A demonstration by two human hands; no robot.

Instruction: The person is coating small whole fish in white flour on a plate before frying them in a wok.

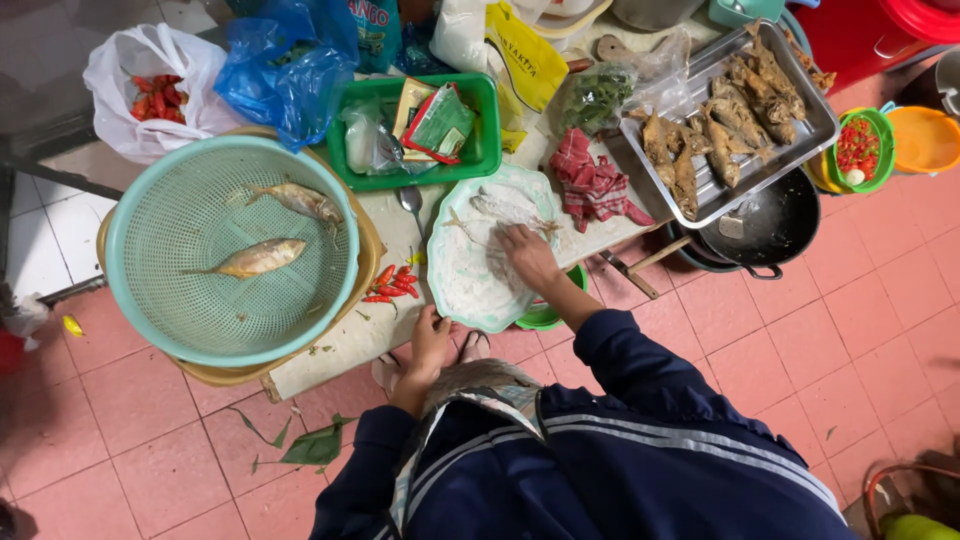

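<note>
the right hand (pixel 527 252) lies palm down, fingers spread and flat, on the floured plate (pixel 462 290), a pale green scalloped plate at the near edge of the low board (pixel 330 345). its fingertips touch the tail end of a floured fish (pixel 508 210), which rests on the far part of the plate with its long axis running roughly left to right and tilted a little; i cannot tell which end is the head under the flour. the hand is not closed around the fish, only pressing on it. the left hand (pixel 430 345) rests at the near rim of the plate, fingers curled loosely against the edge; whether it grips the rim i cannot tell. just left of the plate lies a small heap of red chillies (pixel 392 283). further left sits a big green colander (pixel 215 250) holding two raw fish (pixel 262 257), the nearer one pointing its head to the right, its length nearly level, the other above it lying slanted. beyond the plate stand a green basket (pixel 480 150) of packets, a red checked cloth (pixel 592 185), and a metal tray (pixel 790 150) of fried fish (pixel 715 125), with a black pan (pixel 775 225) beside it.
</note>
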